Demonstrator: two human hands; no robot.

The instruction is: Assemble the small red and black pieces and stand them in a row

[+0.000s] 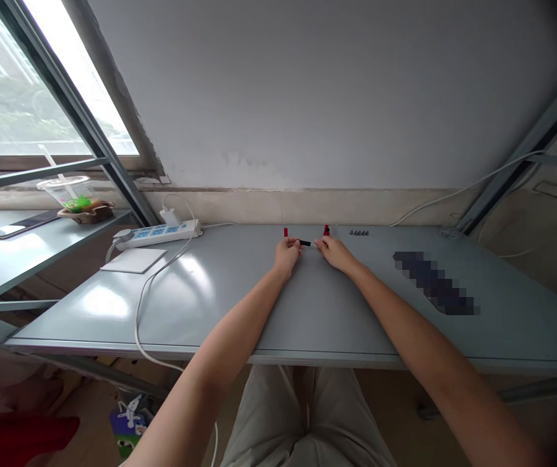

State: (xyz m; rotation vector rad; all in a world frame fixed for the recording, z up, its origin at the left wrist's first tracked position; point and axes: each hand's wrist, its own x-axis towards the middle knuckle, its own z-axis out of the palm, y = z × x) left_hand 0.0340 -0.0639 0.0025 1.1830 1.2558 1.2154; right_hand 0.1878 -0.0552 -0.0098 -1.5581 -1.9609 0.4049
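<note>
My left hand (286, 255) is closed in a pinch, with a short black stick-like piece (305, 243) poking out toward the right. Bits of red show at its fingers. Just across from the piece's tip, my right hand (335, 251) has its fingertips pressed together; whatever they hold is too small to tell. Behind the left hand stands a small red piece (286, 232). A red-and-black piece (326, 230) is right behind the right hand. Farther right, several small dark pieces (358, 233) sit in a row near the wall.
A white power strip (161, 233) with plugs and a white flat square (135, 261) lie at the desk's left, and a white cable (148, 285) runs over the front edge. A blurred-out dark object (434, 283) lies right. A plastic cup (71, 191) stands on the side shelf.
</note>
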